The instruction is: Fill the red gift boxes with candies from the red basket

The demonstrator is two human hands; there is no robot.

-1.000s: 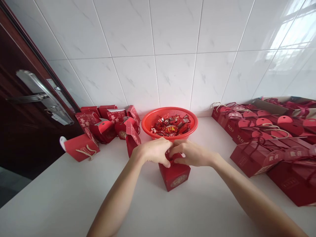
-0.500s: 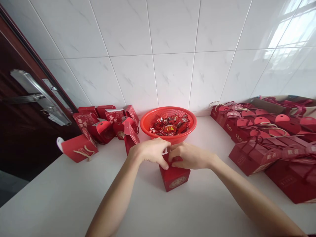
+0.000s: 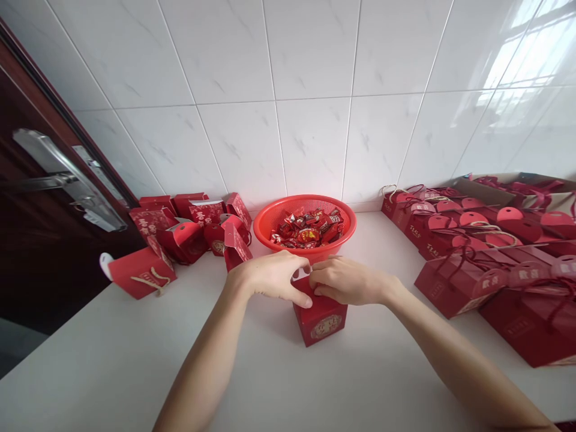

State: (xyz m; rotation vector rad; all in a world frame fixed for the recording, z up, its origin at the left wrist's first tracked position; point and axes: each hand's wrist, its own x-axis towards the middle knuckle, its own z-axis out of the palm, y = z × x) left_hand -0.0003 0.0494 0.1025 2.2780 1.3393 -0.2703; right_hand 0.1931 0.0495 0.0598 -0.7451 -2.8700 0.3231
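A small red candy box [image 3: 324, 324] with a gold round print on its front stands on the white table in front of me. My left hand [image 3: 276, 279] reaches over its left side, thumb along the top and fingers behind, gripping it. At the top right, my right hand [image 3: 347, 281] has its fingers curled and pressed together on the top flaps. The fingertips and the far side of the box are partly hidden. Just behind the hands sits a red plastic basket [image 3: 261, 231] holding several wrapped candies [image 3: 308, 235].
Several unfolded red boxes [image 3: 183, 241] stand at the left, one with a rope handle [image 3: 143, 273] nearer the edge. Rows of closed red boxes [image 3: 463, 279] fill the right side. A cardboard tray [image 3: 540, 180] with ribbons lies behind them. Tiled wall at the back, a door at the left.
The box has turned slightly, showing more of its front print. My right hand's fingers have curled tighter on its top, and my left thumb has shifted slightly right.
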